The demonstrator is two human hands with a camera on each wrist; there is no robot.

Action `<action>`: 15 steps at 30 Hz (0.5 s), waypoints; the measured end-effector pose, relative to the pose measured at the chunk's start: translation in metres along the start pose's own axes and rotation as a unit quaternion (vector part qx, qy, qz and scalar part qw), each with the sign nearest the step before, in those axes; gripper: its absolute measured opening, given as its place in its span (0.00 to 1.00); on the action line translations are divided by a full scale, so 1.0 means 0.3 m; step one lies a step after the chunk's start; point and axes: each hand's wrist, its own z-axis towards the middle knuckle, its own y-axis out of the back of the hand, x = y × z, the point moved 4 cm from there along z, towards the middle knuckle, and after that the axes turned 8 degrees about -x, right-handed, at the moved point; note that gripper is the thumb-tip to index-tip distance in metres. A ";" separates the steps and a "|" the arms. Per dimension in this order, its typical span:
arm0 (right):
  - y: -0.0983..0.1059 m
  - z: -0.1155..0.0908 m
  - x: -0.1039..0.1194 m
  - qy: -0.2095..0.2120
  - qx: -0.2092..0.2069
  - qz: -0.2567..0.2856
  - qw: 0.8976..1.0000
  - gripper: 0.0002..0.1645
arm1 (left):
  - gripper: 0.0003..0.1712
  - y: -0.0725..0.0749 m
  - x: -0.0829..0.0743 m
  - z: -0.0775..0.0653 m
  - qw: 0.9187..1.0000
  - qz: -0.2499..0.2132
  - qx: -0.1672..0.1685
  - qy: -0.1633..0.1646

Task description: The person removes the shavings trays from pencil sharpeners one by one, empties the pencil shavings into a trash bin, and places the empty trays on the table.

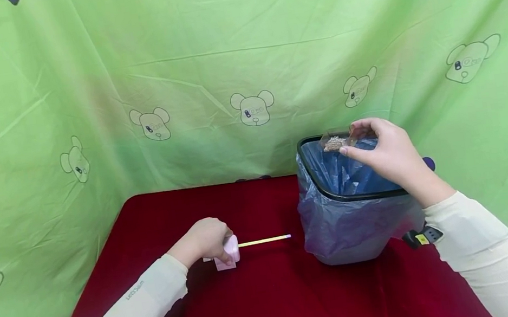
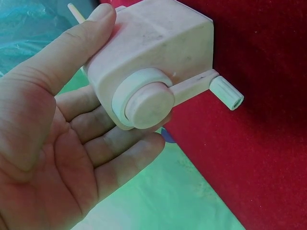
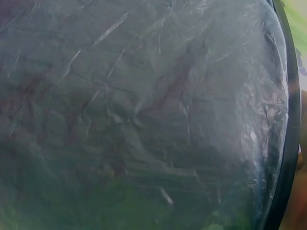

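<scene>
My left hand (image 1: pixel 204 238) grips a pink crank pencil sharpener (image 1: pixel 232 249) low over the red cloth. Thumb and fingers wrap its sides in the left wrist view, and the crank handle (image 2: pixel 227 92) sticks out from its round hub. A yellow pencil (image 1: pixel 263 241) projects from the sharpener toward the bin. Over the bin's opening, my right hand (image 1: pixel 391 151) pinches a small clear shavings tray (image 1: pixel 346 135) between thumb and fingers. Pencil shavings (image 1: pixel 334 144) show in it. The right wrist view is filled by the bin's plastic liner (image 3: pixel 144 120), so the tray is hidden there.
A bin with a black rim (image 1: pixel 319 181) and a translucent bluish bag (image 1: pixel 338 228) folded over it stands on the right of the red-covered table (image 1: pixel 265 299). Green printed curtains (image 1: pixel 202 78) hang behind and at both sides.
</scene>
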 end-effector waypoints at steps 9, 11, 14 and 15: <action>-0.001 0.016 0.000 0.017 0.003 -0.021 1.000 0.42 | 0.29 -0.003 -0.004 0.000 1.000 0.003 -0.004 -0.003; -0.001 0.019 0.003 0.022 0.003 -0.027 0.999 0.41 | 0.30 -0.002 -0.002 -0.002 1.000 0.000 -0.003 0.002; 0.004 0.020 0.009 0.025 0.000 -0.036 0.999 0.40 | 0.31 -0.001 -0.002 -0.003 1.000 -0.001 -0.005 0.003; 0.006 0.020 0.010 0.026 -0.001 -0.038 0.999 0.40 | 0.31 -0.001 -0.001 -0.003 1.000 0.000 -0.005 0.003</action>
